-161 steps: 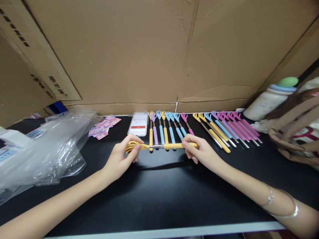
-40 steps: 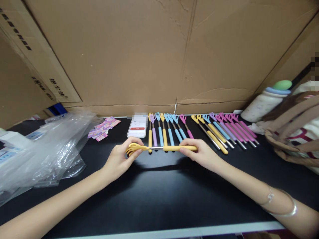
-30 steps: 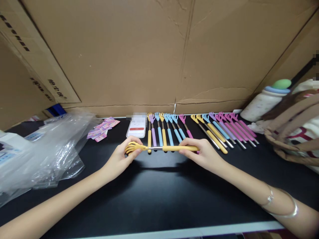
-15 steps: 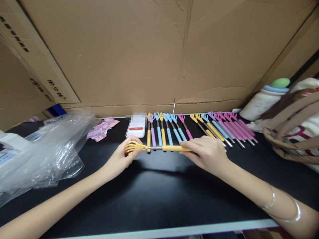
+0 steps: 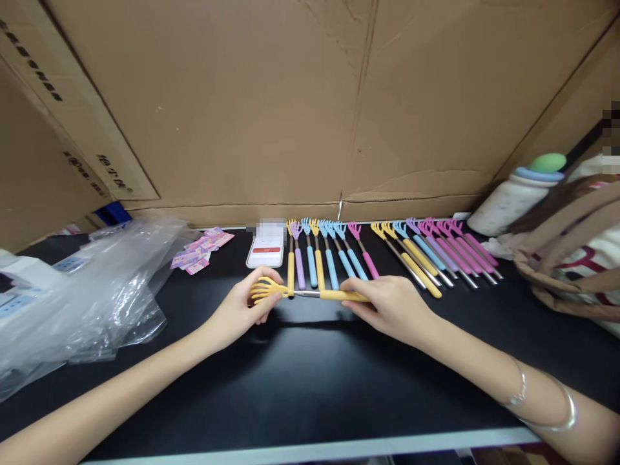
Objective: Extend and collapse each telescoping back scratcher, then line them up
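The left hand (image 5: 247, 305) pinched the claw-shaped head of a slim yellow stick with a shiny metal rod and a smooth, rounded handle (image 5: 334, 295), and the right hand (image 5: 394, 307) was closed over that handle, so the stick spanned both hands above the black bench (image 5: 310, 394). Just beyond the hands lay a row of multicoloured clawed sticks (image 5: 330, 268), some lower ends overlapped by the held one; past the right hand lay a slanted group with bare metal ends (image 5: 445, 255). A white phone (image 5: 265, 257) lay beyond the left hand, with glossy pink-purple cards (image 5: 202, 248) and crinkled clear plastic bags (image 5: 113, 290) farther left. A pale, blue-collared bottle (image 5: 508, 201) and a tan-and-white fabric bag (image 5: 537, 261) sat well right of the right hand. A creased brown cardboard wall (image 5: 242, 116) rose behind. The right hand now covered the handle's end, visible a second earlier.
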Action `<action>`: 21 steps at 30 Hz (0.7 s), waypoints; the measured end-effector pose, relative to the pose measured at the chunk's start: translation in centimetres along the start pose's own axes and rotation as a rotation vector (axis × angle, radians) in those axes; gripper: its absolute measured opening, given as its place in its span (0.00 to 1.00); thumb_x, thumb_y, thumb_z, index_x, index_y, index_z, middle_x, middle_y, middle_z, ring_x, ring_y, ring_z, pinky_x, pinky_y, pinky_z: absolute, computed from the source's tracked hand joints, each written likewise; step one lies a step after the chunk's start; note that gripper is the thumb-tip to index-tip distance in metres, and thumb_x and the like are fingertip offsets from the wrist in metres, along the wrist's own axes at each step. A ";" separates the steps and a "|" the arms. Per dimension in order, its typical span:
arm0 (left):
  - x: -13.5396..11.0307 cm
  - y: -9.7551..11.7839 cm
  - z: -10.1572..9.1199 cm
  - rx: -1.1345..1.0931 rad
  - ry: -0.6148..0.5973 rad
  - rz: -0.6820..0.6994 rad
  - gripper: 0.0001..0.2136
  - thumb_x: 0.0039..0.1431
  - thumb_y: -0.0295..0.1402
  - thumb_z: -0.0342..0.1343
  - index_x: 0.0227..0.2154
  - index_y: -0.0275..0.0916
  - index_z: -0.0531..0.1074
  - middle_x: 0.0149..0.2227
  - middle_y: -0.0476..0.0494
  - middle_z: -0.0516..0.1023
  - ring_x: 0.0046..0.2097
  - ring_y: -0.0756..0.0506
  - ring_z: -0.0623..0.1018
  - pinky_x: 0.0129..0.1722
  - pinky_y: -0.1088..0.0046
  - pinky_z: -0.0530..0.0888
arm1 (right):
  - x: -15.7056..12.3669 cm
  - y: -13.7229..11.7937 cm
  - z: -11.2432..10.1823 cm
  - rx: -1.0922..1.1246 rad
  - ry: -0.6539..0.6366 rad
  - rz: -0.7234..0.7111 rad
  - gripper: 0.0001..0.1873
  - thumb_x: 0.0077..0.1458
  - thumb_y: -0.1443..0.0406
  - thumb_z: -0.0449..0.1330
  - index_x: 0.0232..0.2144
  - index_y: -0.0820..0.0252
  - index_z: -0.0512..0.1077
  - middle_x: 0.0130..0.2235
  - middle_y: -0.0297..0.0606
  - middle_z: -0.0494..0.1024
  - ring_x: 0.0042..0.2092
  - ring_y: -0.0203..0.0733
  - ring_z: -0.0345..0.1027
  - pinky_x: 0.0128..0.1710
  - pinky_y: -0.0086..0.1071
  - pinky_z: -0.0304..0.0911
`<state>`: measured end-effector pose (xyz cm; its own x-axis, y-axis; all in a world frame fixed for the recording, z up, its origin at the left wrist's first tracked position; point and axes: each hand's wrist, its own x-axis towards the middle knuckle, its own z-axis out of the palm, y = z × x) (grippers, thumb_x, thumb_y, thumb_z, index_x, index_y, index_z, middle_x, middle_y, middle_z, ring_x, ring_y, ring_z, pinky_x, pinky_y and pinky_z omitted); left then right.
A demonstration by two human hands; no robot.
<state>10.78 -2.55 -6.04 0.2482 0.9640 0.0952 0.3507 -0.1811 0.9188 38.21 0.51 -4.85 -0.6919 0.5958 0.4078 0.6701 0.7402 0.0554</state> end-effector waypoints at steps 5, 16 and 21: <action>-0.1 0.2 -0.2 0.115 -0.012 0.055 0.10 0.58 0.40 0.51 0.37 0.39 0.63 0.24 0.55 0.67 0.23 0.53 0.69 0.27 0.77 0.67 | 0.0 -0.2 0.3 0.043 -0.095 0.018 0.07 0.59 0.60 0.53 0.37 0.55 0.68 0.26 0.29 0.77 0.24 0.33 0.68 0.25 0.27 0.49; 0.0 0.0 -0.5 0.178 -0.025 0.076 0.11 0.59 0.41 0.50 0.40 0.41 0.62 0.27 0.53 0.71 0.29 0.50 0.74 0.33 0.74 0.69 | 0.4 -0.4 0.5 0.280 -0.244 0.163 0.09 0.60 0.59 0.50 0.38 0.55 0.66 0.27 0.30 0.75 0.26 0.34 0.67 0.27 0.26 0.51; -0.1 0.0 -0.6 0.070 0.055 0.101 0.13 0.59 0.40 0.51 0.44 0.42 0.60 0.33 0.50 0.73 0.34 0.49 0.75 0.36 0.74 0.69 | 0.5 -0.3 0.5 0.440 -0.238 0.224 0.11 0.60 0.57 0.48 0.39 0.55 0.65 0.28 0.30 0.72 0.27 0.34 0.65 0.28 0.26 0.52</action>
<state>10.28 -2.51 -5.79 0.2367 0.9489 0.2087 0.3890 -0.2894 0.8746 37.50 0.75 -5.10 -0.6211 0.7702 0.1453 0.6676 0.6170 -0.4167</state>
